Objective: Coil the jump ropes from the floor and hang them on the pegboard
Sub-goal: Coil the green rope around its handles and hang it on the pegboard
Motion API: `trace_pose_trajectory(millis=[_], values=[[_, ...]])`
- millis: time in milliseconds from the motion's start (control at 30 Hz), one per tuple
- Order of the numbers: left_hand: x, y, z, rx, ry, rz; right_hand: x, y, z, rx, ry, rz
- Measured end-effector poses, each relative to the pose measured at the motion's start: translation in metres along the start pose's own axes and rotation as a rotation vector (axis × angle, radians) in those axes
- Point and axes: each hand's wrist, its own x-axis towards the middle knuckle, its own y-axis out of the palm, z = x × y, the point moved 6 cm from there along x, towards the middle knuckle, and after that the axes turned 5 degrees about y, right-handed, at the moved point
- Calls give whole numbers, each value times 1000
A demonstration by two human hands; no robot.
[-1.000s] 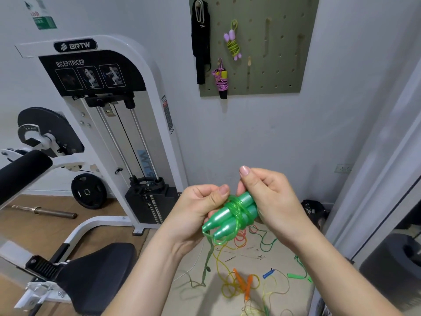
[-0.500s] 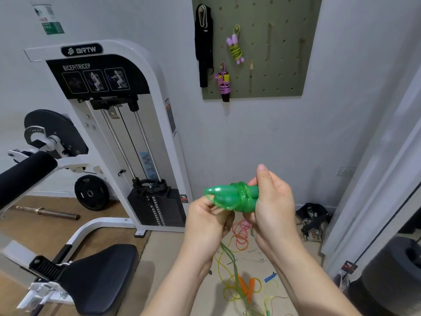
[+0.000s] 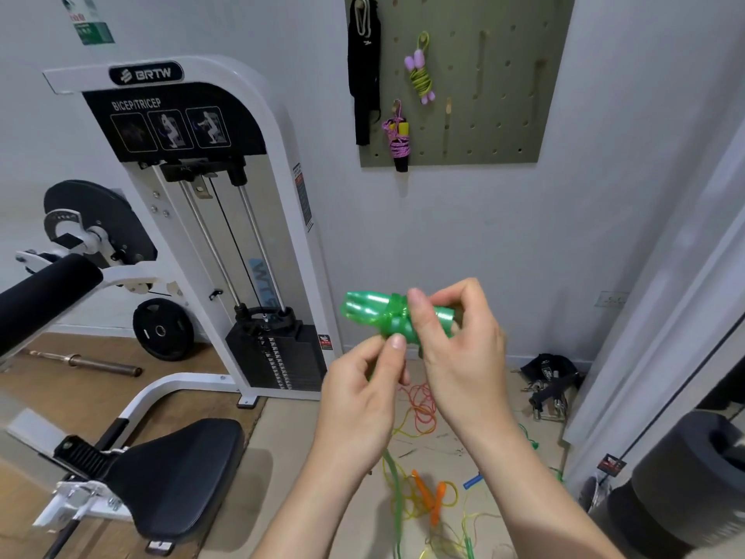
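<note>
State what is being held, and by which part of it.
The green jump rope: the right grip holds its paired handles beside the wrapped cord; the left grip pinches the loose cord below.

The left side of the pegboard (image 3: 508, 127) is taken: a black strap (image 3: 365, 74), a lime rope (image 3: 420, 78) and a pink rope (image 3: 397, 143) hang close together. Its right half shows bare board and wooden pegs (image 3: 481, 54). Open wall lies between the board and the left hand (image 3: 363, 401) and right hand (image 3: 459, 349), which grip the green jump rope (image 3: 371, 310). The weight machine (image 3: 225, 195) crowds the left, and loose ropes (image 3: 421, 413) litter the near floor.
</note>
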Motion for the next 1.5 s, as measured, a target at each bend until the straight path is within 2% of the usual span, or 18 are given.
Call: trace_pose_trajectory(millis=[67,133,200,300,333,467,567,700,833,933,1100,1200,1300,1367,1500], values=[[3,-7,1,61,24,-23,-8,5,0,163,92,193],[4,-10,4,101,24,-45,-16,8,-4,388,212,301],[2,-8,6,136,17,-45,-19,7,-8,457,302,304],[2,-6,9,157,-32,-25,-22,6,-14,455,319,251],[4,-5,10,195,-51,9,-21,3,-16,393,285,215],[12,-13,6,391,-69,148,-9,-18,-16,-149,-5,46],[14,-22,-9,541,51,168,2,-24,-9,-249,-134,56],[14,-26,-31,827,386,172,0,-14,4,-435,-327,168],[21,-32,-35,1041,494,268,3,-9,1,-581,-332,385],[31,-38,-42,905,491,349,5,-8,8,-512,-267,602],[43,-47,-44,436,117,377,6,-10,22,-73,31,1008],[38,-38,-39,119,-71,469,6,-10,26,188,151,1122],[31,-28,-23,-270,-252,371,9,-7,22,477,217,1010],[25,-18,-15,-412,-294,270,8,-2,10,632,292,896],[15,-14,-7,-266,-241,80,-1,11,-11,862,466,619]])
